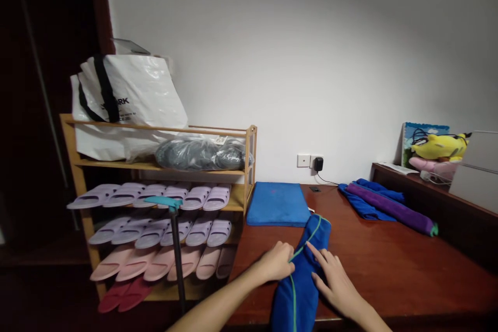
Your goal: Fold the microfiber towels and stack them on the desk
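Note:
A long folded blue cloth [302, 290] with green edging lies on the reddish-brown table [373, 270], its near end reaching the front edge. My left hand [277, 262] is closed on its green-edged left side. My right hand [332, 280] rests on the cloth's right side with fingers spread, the index fingertip touching the green edging. Beyond the cloth sits a flat folded blue cloth [277, 203] against the wall. At the table's back right, a rolled purple cloth [389, 207] with a green end lies over more blue cloth [363, 207].
A wooden rack [251, 166] on the left holds rows of slippers [151, 233], a white bag [136, 88] and a plastic-wrapped bundle [202, 153]. A teal-topped pole [177, 249] stands before it. A black plug [318, 164] is on the wall; a yellow plush [441, 146] sits right.

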The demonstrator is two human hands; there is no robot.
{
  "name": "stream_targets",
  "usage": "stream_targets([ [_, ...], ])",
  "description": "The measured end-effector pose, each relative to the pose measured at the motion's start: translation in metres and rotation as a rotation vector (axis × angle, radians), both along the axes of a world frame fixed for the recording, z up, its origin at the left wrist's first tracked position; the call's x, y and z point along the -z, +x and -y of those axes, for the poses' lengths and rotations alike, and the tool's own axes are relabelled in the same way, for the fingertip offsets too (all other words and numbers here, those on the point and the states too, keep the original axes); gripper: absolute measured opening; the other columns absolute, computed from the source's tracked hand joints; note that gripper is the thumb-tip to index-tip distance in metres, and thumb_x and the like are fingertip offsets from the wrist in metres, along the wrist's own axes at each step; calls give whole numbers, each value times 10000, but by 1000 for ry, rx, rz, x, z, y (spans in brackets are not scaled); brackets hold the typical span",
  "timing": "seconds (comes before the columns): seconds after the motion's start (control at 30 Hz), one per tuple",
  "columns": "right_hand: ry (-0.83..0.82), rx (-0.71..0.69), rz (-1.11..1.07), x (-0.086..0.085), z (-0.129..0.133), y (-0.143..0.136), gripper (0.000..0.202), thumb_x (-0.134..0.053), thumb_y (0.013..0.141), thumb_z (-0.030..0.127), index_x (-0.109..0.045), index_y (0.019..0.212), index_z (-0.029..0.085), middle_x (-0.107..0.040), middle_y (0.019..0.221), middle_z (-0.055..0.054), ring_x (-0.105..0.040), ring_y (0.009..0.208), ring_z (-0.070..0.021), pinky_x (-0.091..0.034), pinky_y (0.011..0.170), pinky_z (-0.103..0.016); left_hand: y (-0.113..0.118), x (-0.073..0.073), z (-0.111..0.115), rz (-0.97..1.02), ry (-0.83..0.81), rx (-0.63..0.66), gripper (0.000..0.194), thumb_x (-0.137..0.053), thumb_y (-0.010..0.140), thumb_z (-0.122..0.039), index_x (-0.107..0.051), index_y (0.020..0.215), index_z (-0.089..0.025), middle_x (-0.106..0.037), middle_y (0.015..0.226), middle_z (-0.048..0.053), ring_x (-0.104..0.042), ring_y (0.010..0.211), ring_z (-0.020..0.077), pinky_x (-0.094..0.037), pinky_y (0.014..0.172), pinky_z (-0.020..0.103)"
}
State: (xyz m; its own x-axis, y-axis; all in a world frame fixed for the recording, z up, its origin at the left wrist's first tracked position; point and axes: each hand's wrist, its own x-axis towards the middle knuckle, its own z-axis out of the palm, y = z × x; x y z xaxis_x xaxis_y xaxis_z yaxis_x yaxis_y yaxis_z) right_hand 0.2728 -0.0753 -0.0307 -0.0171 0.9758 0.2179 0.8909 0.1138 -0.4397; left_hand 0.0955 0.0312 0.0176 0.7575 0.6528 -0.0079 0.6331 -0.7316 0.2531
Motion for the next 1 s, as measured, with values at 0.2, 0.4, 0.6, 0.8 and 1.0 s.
stream_targets([
  [0.2, -128, -67, 61, -15, 9, 4, 651, -357, 830, 210, -203, 1425, 425, -393, 1322, -36, -355, 1262, -211, -149, 1097, -555, -44, -5, 0, -88, 20, -92, 92, -499, 721, -178, -577, 765, -200, -657, 806, 75, -650, 784, 276, -465, 627, 322],
  [0.4, 26, -176, 161, -50, 15, -32, 375, -397, 861, 259, -551, 1200, 304, -505, 1187, -67, -445, 1146, -222, -242, 1067, -499, -42, -7, 25, 96, 264, 8, 381, -463, 793, -156, -504, 1170, -199, -529, 1251, 93, -478, 1171, 254, -378, 979, 373],
  [0.6, -47, -312, 116, -34, 17, -60, 215, -435, 885, 275, -575, 1047, 255, -597, 1057, -20, -522, 1048, -170, -293, 1040, -385, -34, 18, 26, 4, 132, 266, 591, -388, 885, -244, -256, 1454, -152, -254, 1514, 88, -196, 1390, 251, -203, 1114, 461],
  [0.8, -66, -136, 196, -40, 32, -15, 412, -343, 901, 568, -600, 957, 251, -623, 990, -38, -549, 1023, -223, -228, 1047, -522, -45, 20, 28, 60, 54, 208, 523, -299, 967, -417, -285, 1452, -222, -236, 1515, 49, -166, 1400, 238, -168, 1120, 496],
  [1.0, -249, 210, 464, -33, 42, 76, 647, -336, 834, 693, -601, 1170, 209, -679, 897, -128, -625, 890, -341, -408, 846, -526, -42, 15, 31, 25, 32, 195, 531, -291, 972, -429, -263, 1458, -215, -232, 1515, 55, -175, 1398, 231, -149, 1121, 500],
])
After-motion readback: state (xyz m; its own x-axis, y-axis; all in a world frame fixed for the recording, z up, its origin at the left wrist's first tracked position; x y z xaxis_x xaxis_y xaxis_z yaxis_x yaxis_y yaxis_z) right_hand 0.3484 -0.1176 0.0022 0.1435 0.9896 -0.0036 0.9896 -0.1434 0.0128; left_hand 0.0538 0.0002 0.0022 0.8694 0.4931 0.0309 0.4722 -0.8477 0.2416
